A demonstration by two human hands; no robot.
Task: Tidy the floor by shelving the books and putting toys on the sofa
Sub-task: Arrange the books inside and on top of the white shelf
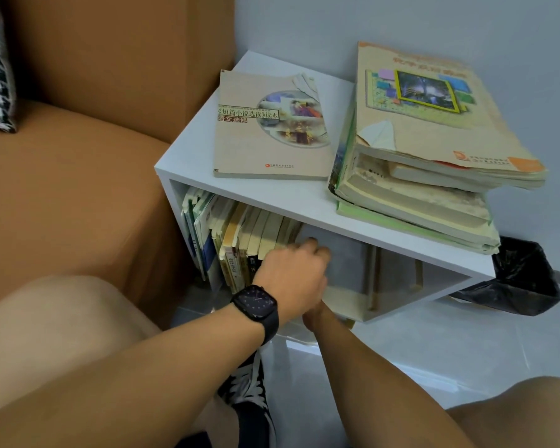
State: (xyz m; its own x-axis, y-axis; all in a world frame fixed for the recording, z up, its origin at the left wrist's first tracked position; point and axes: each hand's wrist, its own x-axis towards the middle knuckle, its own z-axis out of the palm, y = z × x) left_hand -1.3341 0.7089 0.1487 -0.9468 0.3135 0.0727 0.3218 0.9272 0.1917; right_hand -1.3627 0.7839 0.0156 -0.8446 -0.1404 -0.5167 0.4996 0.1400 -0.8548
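Plainly, the leaning books [240,240] are braced by curled left fingers [307,250]; the right hand [311,313] is hidden, its grip untellable; if released, they could topple rightward.

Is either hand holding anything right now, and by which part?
The left hand rests against the upright books in the shelf; the right hand is mostly hidden, so cannot tell.

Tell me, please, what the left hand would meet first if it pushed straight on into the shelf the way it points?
Probably the row of upright books: the left hand points into the white shelf and appears to touch them already. Depth is unclear.
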